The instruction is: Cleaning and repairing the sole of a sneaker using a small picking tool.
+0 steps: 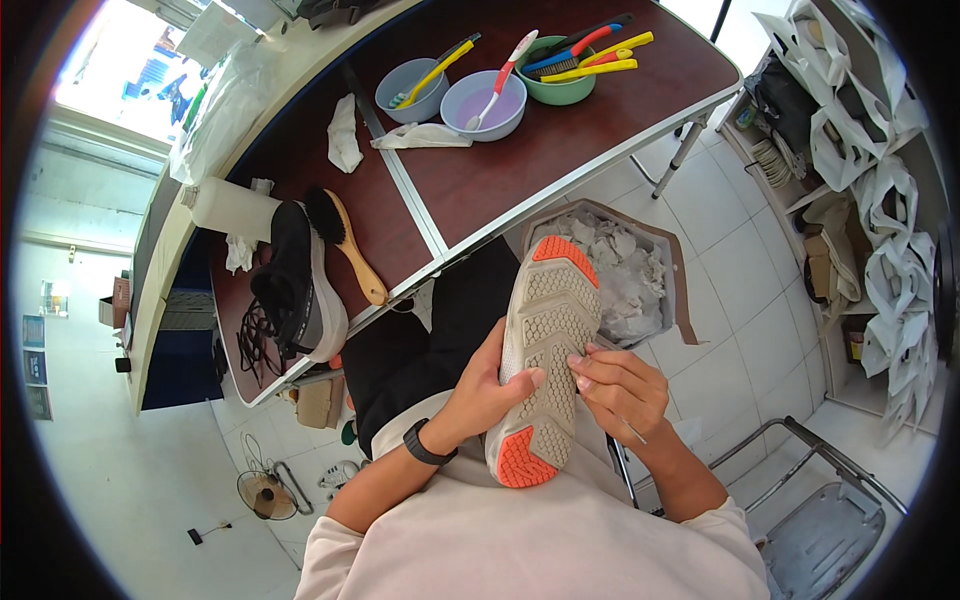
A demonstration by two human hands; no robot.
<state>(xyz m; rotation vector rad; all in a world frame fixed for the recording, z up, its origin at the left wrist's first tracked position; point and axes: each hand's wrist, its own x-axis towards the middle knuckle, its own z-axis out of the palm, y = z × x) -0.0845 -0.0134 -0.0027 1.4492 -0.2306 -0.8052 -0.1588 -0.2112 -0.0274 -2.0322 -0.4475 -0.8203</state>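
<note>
My left hand (485,390) grips a sneaker (542,330) sole up, showing beige textured tread with orange patches at both ends. My right hand (620,390) pinches a thin pick-like tool (632,428), too small to identify clearly, with fingertips at the sole's right middle. On the red-brown table (640,110) at left lie a black sneaker (300,290), loose black laces (255,340), a wooden-handled brush (350,250) and a pale plastic jug (230,210).
Three bowls (483,105) hold several brushes, beside white cloths (345,135). A box of crumpled paper (625,270) sits on the floor beyond the shoe. Shelving (860,250) with hanging white bags stands at right; a metal chair (820,530) at lower right, a fan (265,488) at lower left.
</note>
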